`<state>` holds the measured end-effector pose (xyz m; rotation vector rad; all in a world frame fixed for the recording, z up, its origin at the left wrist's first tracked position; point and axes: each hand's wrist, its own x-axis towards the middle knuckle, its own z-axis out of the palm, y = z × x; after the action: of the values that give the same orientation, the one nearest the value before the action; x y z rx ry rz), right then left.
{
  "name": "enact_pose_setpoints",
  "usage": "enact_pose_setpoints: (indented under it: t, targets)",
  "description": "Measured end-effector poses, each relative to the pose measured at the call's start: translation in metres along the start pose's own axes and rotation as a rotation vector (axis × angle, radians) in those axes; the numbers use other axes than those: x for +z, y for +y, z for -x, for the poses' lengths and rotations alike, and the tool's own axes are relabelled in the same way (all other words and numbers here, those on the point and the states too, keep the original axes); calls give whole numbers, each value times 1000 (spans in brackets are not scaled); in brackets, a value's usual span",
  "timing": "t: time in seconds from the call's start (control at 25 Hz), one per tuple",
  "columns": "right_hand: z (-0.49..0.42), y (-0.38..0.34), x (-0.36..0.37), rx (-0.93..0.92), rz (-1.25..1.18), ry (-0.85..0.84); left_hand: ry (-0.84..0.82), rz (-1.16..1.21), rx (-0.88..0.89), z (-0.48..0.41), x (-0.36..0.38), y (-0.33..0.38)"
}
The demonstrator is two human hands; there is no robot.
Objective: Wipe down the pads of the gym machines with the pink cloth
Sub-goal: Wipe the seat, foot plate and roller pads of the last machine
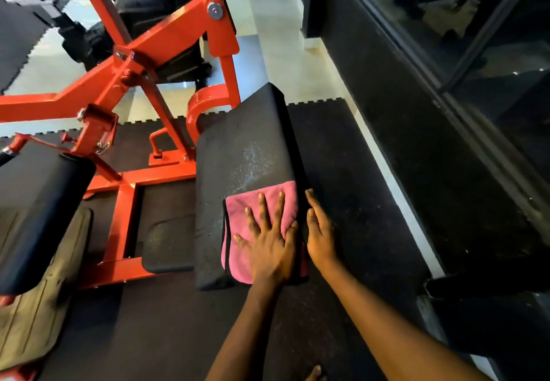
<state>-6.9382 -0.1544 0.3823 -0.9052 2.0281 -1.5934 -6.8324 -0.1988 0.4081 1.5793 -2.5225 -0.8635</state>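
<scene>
1. While the red machine (166, 41) has more than one pad, only one is being worked on; neither hand touches the rounded pad (38, 202) at the left.
2. The flat pad (238, 148) shows speckles beyond the cloth, so most of it probably awaits wiping.
3. The pink cloth (238, 261) lies folded on that pad's near right corner.
4. The left hand (268, 240) presses it flat, fingers spread; the right hand (320, 237) rests straight-fingered against the pad's side.
</scene>
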Motion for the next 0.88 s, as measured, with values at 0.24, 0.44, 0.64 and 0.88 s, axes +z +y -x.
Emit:
enact_pose_setpoints:
  t: [0.24, 0.44, 0.64, 0.88]
  targets:
    - [-2, 11, 3, -17, -99, 39, -2, 90, -36, -49, -27, 28]
    - [-2, 13, -5, 85, -243, -48, -2, 69, 13, 21, -4, 15]
    - [-6, 10, -6, 67, -248, -56, 38, 127, -64, -58, -26, 40]
    - [-11, 11, 2, 38, -93, 3, 99, 12, 117, -72, -16, 6]
